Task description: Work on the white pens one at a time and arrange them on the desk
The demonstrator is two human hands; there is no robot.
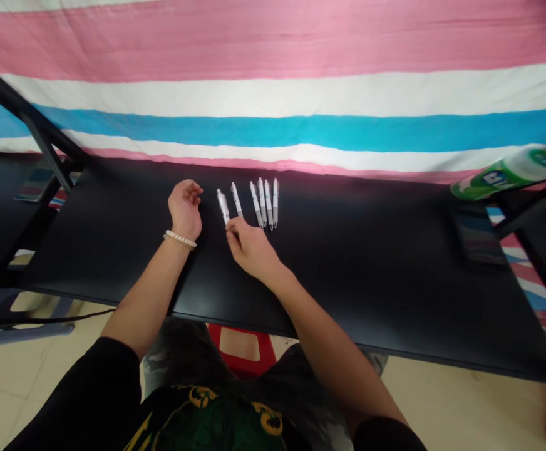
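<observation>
Several white pens with grey grips lie on the black table. A group of them stands side by side, pointing away from me. To its left lies a single pen, its lower end close to my right fingers. My right hand is closed in a pinch on the lower end of the leftmost pen, which looks slightly blurred. Left of the pens, my left hand rests on its side with loosely curled fingers and nothing visible in it. A pale beaded bracelet circles that wrist.
A green and white canister is at the far right, with a dark phone-like slab near it. Black metal posts flank the table. A striped cloth hangs behind it. Beneath me is a red stool.
</observation>
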